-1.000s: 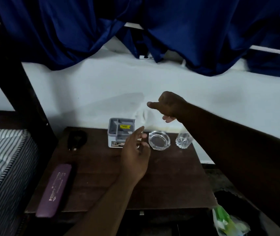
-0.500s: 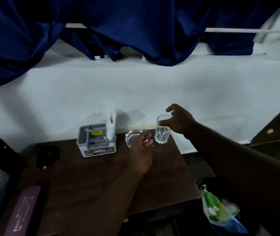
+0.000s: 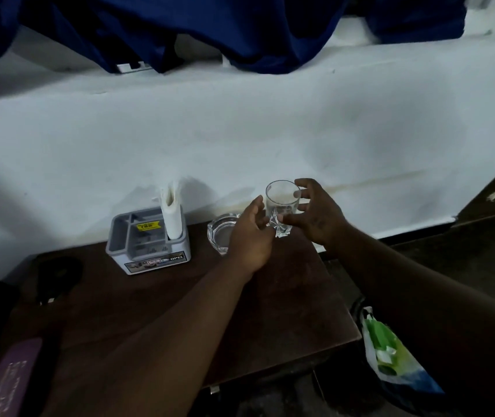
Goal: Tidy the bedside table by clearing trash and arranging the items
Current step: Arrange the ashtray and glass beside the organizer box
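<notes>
Glass point(image 3: 282, 206): clear, with a cut-patterned base. It is grasped around its wall by the right hand point(image 3: 318, 218), fingers and thumb curled about it, over the far right corner of the tabletop point(image 3: 285, 296).
Left hand point(image 3: 249, 239): released, fingers loosely extended toward the glass's base; contact cannot be told.
Ashtray point(image 3: 220, 233): clear, partly hidden behind the left hand.
Organiser point(image 3: 147, 245) with tissue point(image 3: 171, 212): well left of both hands.
Handling, as judged: the glass should be kept upright, steadied from below, and set down apart from the ashtray and the edge.
</notes>
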A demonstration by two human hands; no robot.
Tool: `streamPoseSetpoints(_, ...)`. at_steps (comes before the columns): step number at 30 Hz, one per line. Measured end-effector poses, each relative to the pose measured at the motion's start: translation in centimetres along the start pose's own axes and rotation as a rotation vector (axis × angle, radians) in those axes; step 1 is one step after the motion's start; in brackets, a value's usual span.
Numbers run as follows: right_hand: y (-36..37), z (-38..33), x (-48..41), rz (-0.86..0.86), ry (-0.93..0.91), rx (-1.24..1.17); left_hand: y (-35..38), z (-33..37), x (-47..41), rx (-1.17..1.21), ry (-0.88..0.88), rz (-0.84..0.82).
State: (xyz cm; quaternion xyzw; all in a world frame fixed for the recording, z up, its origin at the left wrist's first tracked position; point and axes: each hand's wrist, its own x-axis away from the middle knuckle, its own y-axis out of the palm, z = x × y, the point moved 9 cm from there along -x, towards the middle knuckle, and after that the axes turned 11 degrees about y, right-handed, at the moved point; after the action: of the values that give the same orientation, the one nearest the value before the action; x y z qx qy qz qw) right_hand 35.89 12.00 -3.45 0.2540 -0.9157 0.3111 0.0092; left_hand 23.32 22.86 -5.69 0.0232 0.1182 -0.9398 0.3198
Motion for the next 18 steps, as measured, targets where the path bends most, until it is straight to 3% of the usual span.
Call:
streamPoseSetpoints(8,-0.4,0.0,-0.1,0.069,-0.017,0.002,0.5,0.6,0.0,-0.103,0.051,-0.057)
streamPoseSetpoints(18,-0.9,-3.9,1.4,0.094,-0.102,-0.014,-1.5,3.8,0.6,0.021,0.097,-0.056)
